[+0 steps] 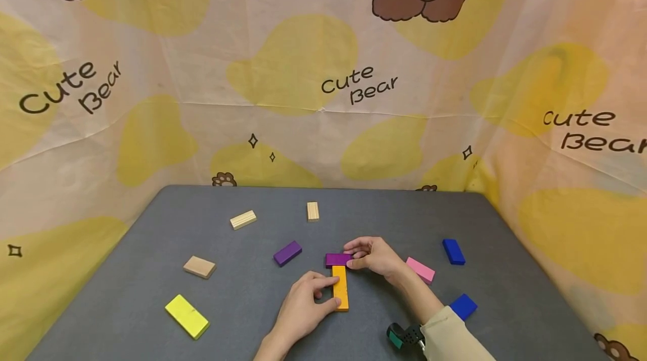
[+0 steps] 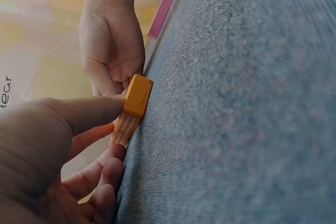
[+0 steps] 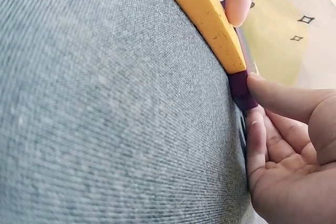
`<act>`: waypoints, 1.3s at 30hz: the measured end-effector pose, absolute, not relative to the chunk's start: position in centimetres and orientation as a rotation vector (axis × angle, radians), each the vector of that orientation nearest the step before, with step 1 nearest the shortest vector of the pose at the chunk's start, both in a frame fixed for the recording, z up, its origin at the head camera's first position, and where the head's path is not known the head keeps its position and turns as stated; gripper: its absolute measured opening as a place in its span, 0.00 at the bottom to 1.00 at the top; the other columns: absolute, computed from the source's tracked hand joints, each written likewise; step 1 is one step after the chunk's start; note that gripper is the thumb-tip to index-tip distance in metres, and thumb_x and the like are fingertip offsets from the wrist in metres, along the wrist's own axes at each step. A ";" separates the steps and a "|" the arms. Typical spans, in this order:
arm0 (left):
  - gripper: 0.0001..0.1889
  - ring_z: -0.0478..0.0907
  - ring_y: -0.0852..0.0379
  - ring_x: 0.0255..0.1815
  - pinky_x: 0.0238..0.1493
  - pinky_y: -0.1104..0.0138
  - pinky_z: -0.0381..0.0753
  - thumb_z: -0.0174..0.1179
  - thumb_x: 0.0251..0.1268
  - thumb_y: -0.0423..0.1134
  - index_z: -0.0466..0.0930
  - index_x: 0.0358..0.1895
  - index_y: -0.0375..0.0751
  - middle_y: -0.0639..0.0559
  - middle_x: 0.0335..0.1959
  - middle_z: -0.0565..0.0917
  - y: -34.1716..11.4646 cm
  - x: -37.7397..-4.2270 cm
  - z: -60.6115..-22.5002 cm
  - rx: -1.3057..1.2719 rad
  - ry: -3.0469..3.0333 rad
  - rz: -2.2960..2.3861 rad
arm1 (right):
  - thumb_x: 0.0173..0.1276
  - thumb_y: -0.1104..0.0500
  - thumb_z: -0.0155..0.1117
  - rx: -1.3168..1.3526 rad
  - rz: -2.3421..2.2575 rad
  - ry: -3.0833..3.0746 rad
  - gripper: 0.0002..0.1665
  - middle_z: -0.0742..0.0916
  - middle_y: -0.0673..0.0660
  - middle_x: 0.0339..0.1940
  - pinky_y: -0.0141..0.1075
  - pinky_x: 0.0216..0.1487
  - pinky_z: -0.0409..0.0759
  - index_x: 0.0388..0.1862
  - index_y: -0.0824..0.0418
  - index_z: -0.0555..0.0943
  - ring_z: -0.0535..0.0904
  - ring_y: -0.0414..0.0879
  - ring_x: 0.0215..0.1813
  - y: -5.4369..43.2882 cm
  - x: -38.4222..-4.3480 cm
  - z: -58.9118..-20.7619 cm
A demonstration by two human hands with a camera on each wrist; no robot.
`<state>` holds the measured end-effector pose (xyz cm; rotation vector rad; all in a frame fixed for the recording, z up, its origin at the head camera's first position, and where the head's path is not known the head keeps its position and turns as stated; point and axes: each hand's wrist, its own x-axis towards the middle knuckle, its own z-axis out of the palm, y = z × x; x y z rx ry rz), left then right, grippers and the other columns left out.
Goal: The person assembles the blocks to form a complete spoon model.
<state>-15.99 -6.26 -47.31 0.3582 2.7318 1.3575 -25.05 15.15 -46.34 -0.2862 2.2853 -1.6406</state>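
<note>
Lengthwise on the grey table lies an orange block (image 1: pixel 341 291), its far end against the middle of a purple block (image 1: pixel 337 260) set crosswise, so the two form a T. My left hand (image 1: pixel 305 305) holds the orange block by its left side with thumb and forefinger; the left wrist view shows the thumb on the orange block (image 2: pixel 137 98) near its end. Thumb and fingers of my right hand (image 1: pixel 376 257) pinch the right end of the purple block. In the right wrist view that thumb presses on the purple block (image 3: pixel 241 90), right beside the orange one.
Left of the hands lie a second purple block (image 1: pixel 287 253), a tan block (image 1: pixel 199 267) and a yellow block (image 1: pixel 187 316). Two pale wooden blocks (image 1: pixel 313 211) lie at the back. A pink block (image 1: pixel 420 270) and two blue blocks (image 1: pixel 454 251) are right; the right forearm passes close by.
</note>
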 end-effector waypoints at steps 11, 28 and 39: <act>0.22 0.70 0.60 0.35 0.32 0.65 0.70 0.73 0.55 0.49 0.86 0.54 0.52 0.60 0.41 0.76 -6.3 -15.9 -47.5 0.359 2.738 1.365 | 0.56 0.67 0.76 -0.277 -1.677 2.298 0.21 0.87 0.55 0.42 0.36 0.42 0.77 0.50 0.67 0.83 0.77 0.49 0.40 14.7 -24.9 -46.5; 0.21 0.69 0.59 0.34 0.31 0.65 0.69 0.73 0.55 0.48 0.86 0.54 0.53 0.61 0.39 0.75 -5.9 -15.8 -47.3 0.351 2.729 1.377 | 0.57 0.64 0.77 -0.140 -1.877 2.430 0.21 0.86 0.60 0.45 0.36 0.42 0.78 0.50 0.66 0.83 0.78 0.52 0.42 16.5 -22.8 -45.1; 0.21 0.70 0.59 0.34 0.32 0.65 0.69 0.73 0.55 0.47 0.86 0.54 0.53 0.60 0.39 0.75 -6.2 -15.7 -47.3 0.339 2.720 1.388 | 0.59 0.62 0.76 -0.027 -1.925 2.544 0.23 0.85 0.63 0.50 0.36 0.44 0.78 0.52 0.68 0.81 0.78 0.52 0.48 21.2 -19.2 -42.7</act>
